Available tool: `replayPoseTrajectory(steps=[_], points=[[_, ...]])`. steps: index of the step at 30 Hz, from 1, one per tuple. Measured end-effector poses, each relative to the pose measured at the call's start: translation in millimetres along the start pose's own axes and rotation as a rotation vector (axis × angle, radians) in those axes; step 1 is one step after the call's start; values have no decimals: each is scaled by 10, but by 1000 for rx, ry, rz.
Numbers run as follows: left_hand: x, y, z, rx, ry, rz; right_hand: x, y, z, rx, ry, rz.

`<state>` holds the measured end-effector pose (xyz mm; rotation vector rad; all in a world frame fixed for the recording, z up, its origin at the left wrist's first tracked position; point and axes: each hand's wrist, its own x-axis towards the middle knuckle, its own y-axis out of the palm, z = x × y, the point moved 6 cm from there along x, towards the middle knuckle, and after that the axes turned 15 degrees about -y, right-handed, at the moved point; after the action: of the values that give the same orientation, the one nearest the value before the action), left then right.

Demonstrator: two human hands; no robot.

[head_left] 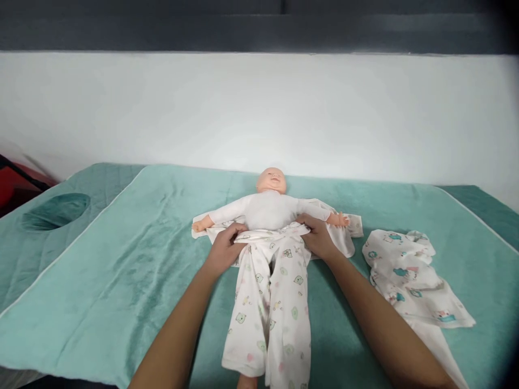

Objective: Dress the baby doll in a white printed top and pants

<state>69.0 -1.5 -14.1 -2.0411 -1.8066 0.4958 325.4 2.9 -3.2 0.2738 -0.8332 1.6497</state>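
A baby doll [271, 208] lies on its back with its arms spread, its head toward the wall. White printed pants [271, 281] cover its legs up to the waist, and one foot [247, 381] shows below a hem. My left hand [225, 246] pinches the waistband on the left side, thumb and fingers closed. On the other side, my right hand [318, 236] grips the waistband near the doll's hip. Under the doll's torso and arms a white top [340, 240] is spread out.
Crumpled printed baby clothes [409, 275] lie on the right, partly behind my right forearm. A green cover [101, 281] lies over the padded bed, which has an oval face hole [57, 212] at left. The white wall [259, 108] borders the far edge.
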Motion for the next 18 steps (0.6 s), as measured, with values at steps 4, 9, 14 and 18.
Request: replayPoseTrajectory(steps=[4,9,14,18], points=[[17,-10,16,-13,-50,23,-72,71,114,138,110,380],[13,-10,14,-34,-64,36,-204,140,300,268,266,670],[6,-25,-46,-66,-16,175,-231,106,400,244,271,723],[-42,-17,-76,-50,-2,279,-351,152,545,44,79,731]])
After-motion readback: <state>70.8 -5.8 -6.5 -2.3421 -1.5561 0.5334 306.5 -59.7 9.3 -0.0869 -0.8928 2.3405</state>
